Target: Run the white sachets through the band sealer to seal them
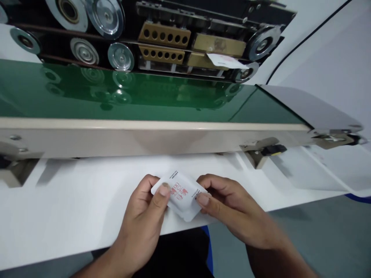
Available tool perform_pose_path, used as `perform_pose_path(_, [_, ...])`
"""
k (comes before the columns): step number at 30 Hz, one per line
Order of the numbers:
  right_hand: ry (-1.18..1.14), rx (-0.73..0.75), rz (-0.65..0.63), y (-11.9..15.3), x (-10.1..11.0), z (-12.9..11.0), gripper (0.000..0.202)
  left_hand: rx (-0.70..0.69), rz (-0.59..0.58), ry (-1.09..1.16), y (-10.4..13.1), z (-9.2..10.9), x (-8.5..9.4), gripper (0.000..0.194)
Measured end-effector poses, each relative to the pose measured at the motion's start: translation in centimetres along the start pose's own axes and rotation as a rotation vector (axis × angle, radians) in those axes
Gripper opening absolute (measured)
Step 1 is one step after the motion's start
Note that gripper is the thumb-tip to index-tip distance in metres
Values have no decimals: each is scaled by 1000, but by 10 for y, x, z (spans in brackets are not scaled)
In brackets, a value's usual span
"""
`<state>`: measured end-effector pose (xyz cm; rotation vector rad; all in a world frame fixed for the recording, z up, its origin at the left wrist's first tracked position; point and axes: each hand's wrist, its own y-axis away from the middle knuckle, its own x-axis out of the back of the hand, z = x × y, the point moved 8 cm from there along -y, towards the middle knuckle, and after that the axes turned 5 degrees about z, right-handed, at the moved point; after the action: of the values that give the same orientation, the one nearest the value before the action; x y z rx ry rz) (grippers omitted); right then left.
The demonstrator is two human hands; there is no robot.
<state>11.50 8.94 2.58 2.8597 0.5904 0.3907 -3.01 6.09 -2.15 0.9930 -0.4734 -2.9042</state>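
Note:
A small white sachet point(184, 197) with red and black printing is held between both hands, over the front edge of the white table. My left hand point(147, 216) pinches its left corner, thumb on top. My right hand point(232, 204) grips its right corner, also with the thumb on the printed face. Behind, a second white packet point(227, 61) sticks out of the right end of the sealing machine, beside its brass blocks point(218, 45).
A green conveyor belt point(174, 98) runs across below the machine's wheels point(121, 56). Its beige frame point(162, 139) stands on the white table point(72, 200). A black-handled clamp point(272, 150) juts from the frame at right, near a clear bin point(319, 170).

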Motion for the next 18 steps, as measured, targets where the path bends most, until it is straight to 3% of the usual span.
perform_pose_path(6, [45,33,-73,1,-11,-1,29,0,18,79,0,-1,1,23])
perform_pose_path(11, [-191,138,129,-6,5,-3,24,-76,-26,-1,1,-2,-2,9])
perform_pose_path(15, [-394,205,293,-11,10,-2,18,-56,-116,-157,5,-6,-11,29])
perform_pose_path(18, [-570,233,288,-12,-5,2,17,-26,-55,-170,5,-7,-8,31])
